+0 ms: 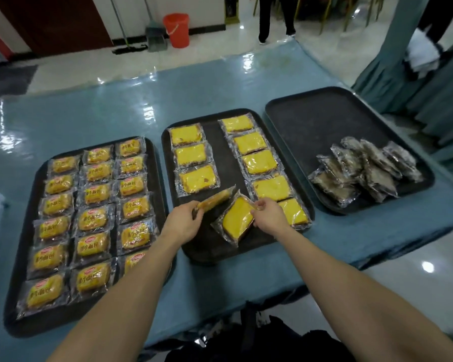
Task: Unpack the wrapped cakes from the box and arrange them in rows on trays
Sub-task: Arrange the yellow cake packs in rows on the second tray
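Note:
Three black trays lie on a blue table. On the middle tray (220,142) wrapped yellow cakes form a left row of three and a right row of several. My left hand (183,220) grips one wrapped yellow cake (216,198) held edge-up above this tray. My right hand (268,214) pinches the wrapper of another yellow cake (237,218), tilted over the tray's near part. The left tray (157,163) is filled with three rows of labelled wrapped buns (92,218). The right tray (311,118) carries a loose heap of dark wrapped cakes (364,168).
The table (115,108) has a shiny plastic cover. Beyond it stand a red bucket (177,28), a broom and dustpan (154,35), and a person's legs (275,19). Draped chairs (429,82) are at the right. A dark bag (246,340) sits below the table edge.

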`<state>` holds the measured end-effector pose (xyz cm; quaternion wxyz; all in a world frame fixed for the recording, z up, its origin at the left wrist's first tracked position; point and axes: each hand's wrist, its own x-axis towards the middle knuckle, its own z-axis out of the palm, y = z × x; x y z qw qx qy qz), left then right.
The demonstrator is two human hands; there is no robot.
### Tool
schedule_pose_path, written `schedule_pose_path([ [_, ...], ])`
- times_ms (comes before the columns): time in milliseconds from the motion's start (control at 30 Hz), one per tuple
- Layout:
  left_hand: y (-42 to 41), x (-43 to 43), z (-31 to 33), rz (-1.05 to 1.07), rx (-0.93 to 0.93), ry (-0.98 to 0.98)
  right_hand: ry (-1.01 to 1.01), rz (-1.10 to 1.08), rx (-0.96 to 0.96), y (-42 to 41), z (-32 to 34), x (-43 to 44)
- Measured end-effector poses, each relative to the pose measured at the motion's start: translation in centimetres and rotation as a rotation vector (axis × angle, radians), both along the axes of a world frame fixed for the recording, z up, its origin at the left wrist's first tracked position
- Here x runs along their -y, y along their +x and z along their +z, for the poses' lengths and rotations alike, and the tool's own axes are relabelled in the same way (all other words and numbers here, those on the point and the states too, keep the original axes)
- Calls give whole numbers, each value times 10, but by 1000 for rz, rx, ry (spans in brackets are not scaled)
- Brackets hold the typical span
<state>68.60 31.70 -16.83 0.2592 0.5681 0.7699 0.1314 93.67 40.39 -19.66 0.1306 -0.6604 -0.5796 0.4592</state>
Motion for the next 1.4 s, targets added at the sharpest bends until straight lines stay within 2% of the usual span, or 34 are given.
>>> schedule_pose_path([
  [100, -3, 8, 2, 100, 11, 58, 99, -139, -61, 4, 11, -9],
  [233, -17, 30, 5, 161, 87, 52, 167, -430, -257, 1, 29, -26],
  [567, -6, 92, -10, 236, 61, 56, 110, -495, -463, -26, 30, -22],
  [633, -5, 99, -8, 205, 72, 11, 59, -330, -454, -32, 32, -23],
  [733, -3, 105, -4, 162, 69, -71, -74, 158, -376, -50, 29, -15],
  [800, -3, 106, -3, 129, 7, -113, -36, 480, -169, -63, 18, -7],
  [900, -3, 105, -7, 155, -81, -76, 15, 732, 102, -73, 8, 13],
  [1033, -7, 94, -16, 175, -190, 27, 301, 674, 445, -57, 12, 41],
  [1100, -6, 82, -20, 138, -186, 10, 233, 631, 512, -52, 14, 50],
  [1167, -3, 71, -22, 62, -175, -64, 81, 572, 408, -53, 10, 52],
  [1233, -2, 63, -27, 13, -206, -105, 29, 485, 223, -57, 7, 50],
  [1300, -3, 59, -31, 50, -251, -85, 64, 401, 89, -59, 7, 45],
  [1400, -6, 53, -30, 93, -283, -60, 147, 388, 59, -54, 4, 36],
])
